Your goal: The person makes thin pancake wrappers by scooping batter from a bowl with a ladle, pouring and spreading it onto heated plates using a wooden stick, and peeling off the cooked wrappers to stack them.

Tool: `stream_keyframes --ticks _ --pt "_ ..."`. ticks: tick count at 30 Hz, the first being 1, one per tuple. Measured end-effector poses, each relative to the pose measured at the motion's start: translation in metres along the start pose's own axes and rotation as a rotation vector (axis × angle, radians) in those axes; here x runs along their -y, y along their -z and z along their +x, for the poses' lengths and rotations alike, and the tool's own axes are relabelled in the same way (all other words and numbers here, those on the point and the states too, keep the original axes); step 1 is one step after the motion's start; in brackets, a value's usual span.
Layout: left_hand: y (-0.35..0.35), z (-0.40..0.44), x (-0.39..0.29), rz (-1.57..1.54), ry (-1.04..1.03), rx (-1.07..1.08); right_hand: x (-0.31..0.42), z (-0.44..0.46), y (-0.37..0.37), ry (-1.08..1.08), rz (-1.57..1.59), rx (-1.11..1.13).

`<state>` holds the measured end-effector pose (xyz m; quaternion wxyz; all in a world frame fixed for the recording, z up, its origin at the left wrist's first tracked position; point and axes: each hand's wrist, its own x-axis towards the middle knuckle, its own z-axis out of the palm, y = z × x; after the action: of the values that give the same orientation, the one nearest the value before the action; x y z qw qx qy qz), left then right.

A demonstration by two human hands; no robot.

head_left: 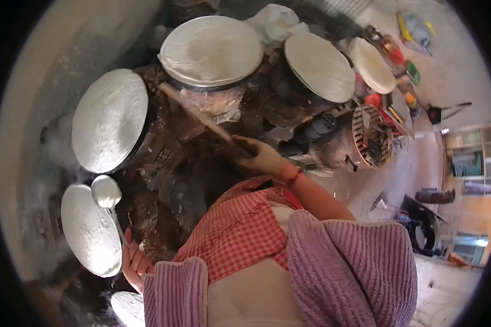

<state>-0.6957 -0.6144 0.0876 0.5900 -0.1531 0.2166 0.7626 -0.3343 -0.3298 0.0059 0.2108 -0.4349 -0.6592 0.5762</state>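
Ladle [106, 192]: near a pale disc [88, 234], handle pinched in left hand [133, 262], bowl pointing forward. Stick [196, 112]: long axis slanting forward-left from closed right hand [263, 161]. Sooty brown worktop [147, 210]; shelves [467, 161] at right.

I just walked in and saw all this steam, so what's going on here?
A person stands among several round pans topped with pale layers. Their left hand grips a ladle, its bowl at the upper edge of the lower-left pale layer. Their right hand holds a wooden stick, its far end pointing toward the pale layer at the top; whether it touches is hard to tell.
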Motion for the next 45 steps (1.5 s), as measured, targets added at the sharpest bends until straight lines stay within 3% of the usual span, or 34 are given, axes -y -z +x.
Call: stream_keyframes --ticks 4,5,7,9,12,14,15,18,20,21,23,25,28,29,32,39,42,45 --pt "-0.045 0.038 0.028 0.243 0.233 0.113 -0.013 -0.053 0.056 -0.224 0.389 -0.387" --pt "-0.065 0.047 0.034 0.433 0.305 0.242 -0.021 -0.057 0.072 -0.165 0.435 -0.465" --pt "-0.090 0.062 0.037 0.452 0.410 0.482 -0.047 -0.061 0.103 -0.049 0.524 -0.611" --pt "-0.105 0.083 0.046 0.409 0.523 0.740 -0.069 -0.065 0.145 -0.063 0.445 -0.789" --pt "-0.151 0.106 0.097 0.500 0.434 0.891 -0.067 -0.083 0.213 -0.256 0.479 -0.979" --pt "-0.171 0.117 0.137 0.513 0.357 0.625 -0.091 -0.092 0.272 -0.349 0.430 -1.072" --pt "-0.187 0.117 0.170 0.297 0.424 0.481 -0.124 -0.093 0.308 -0.356 0.336 -1.109" --pt "-0.215 0.141 0.237 0.063 0.569 0.168 -0.143 -0.094 0.365 -0.273 0.217 -1.173" --pt "-0.210 0.154 0.269 0.078 0.692 0.231 -0.160 -0.090 0.400 -0.295 0.242 -1.140" --pt "-0.213 0.155 0.286 0.057 0.641 0.176 -0.161 -0.088 0.410 -0.298 0.258 -1.070" --pt "-0.218 0.159 0.311 0.073 0.672 0.186 -0.162 -0.086 0.404 -0.187 0.344 -1.073" --pt "-0.225 0.168 0.331 0.082 0.691 0.191 -0.138 -0.090 0.388 -0.237 0.240 -1.041" --pt "-0.245 0.178 0.353 0.120 0.706 0.101 -0.164 -0.102 0.354 -0.026 -0.314 -1.094" --pt "-0.250 0.183 0.359 0.132 0.718 0.103 -0.152 -0.111 0.350 -0.290 -0.194 -0.964" --pt "-0.262 0.199 0.366 0.172 0.760 0.117 -0.125 -0.108 0.354 -0.598 -0.389 -0.817" --pt "-0.261 0.218 0.356 0.147 0.807 0.084 -0.131 -0.068 0.403 -0.523 -0.345 -0.766" --pt "-0.250 0.226 0.335 0.176 0.815 0.107 -0.154 -0.077 0.370 -0.297 -0.599 -0.880" --pt "-0.243 0.229 0.314 0.267 0.766 0.117 -0.136 -0.070 0.380 -0.525 -0.425 -0.784"
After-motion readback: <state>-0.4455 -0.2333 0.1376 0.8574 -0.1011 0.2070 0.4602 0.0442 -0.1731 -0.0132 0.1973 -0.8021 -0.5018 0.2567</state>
